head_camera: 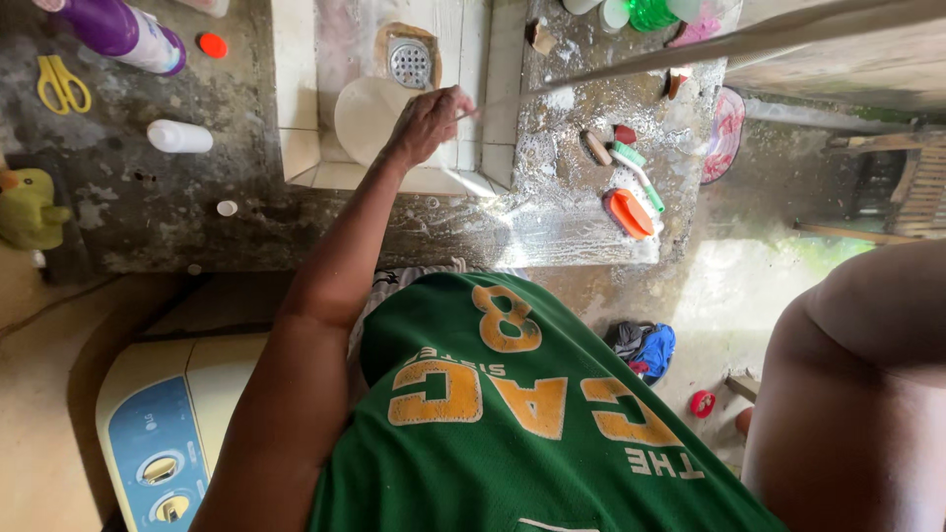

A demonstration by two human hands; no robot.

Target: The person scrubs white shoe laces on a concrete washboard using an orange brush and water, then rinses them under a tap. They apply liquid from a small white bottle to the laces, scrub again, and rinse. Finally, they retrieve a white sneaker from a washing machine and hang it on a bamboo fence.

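Over the sink [296, 89], the left hand [429, 123] grips a thin stick [690, 49], fingers closed, above a white plate [367, 116] (still wet). The right hand stays hidden.

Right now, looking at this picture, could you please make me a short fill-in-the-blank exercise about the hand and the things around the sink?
1. The left hand rests on a round white plate inside the tiled ____.
2. The pair of scissors on the counter has ____ handles.
3. The metal drain lies ____ the plate, farther from the person.
4. The shirt is ____ with yellow lettering.

Missing words: sink; yellow; beyond; green
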